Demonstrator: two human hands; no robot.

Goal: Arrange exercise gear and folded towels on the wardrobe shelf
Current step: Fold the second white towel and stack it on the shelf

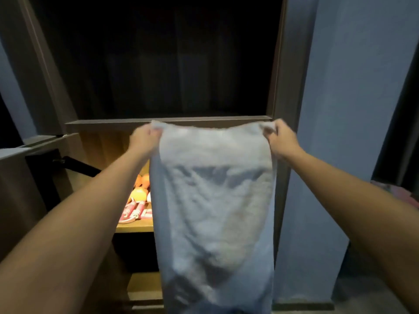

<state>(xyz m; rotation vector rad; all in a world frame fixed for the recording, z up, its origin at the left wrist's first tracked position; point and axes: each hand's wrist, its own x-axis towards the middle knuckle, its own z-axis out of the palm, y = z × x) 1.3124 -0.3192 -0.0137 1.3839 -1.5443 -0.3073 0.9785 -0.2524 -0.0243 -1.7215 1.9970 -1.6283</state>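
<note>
Dim lighting throughout; blue wall [353, 109] occupies the right of the frame. Dark wardrobe [282, 64] stands open at centre, its upper compartment unlit and its contents not discernible.

Pale towel [213, 200] hangs unfolded at centre frame, stretched by its two top corners in front of the wardrobe and falling to the bottom edge of the frame. Its top edge sits level with the upper shelf edge [167, 121]. It covers the right part of the compartment behind it.

Left hand [145, 137], centre left: fingers curled, pinching the towel's top left corner. Right hand [281, 138], centre right: fingers curled, pinching the top right corner. Both forearms are bare and extended.

Lit lower shelf [133, 228], left of the towel: orange items [140, 193] at the rear, a red-and-white item [133, 214] in front, type not determinable. The towel hides the rest of this shelf.

Black bar [79, 165] projects at middle left.
</note>
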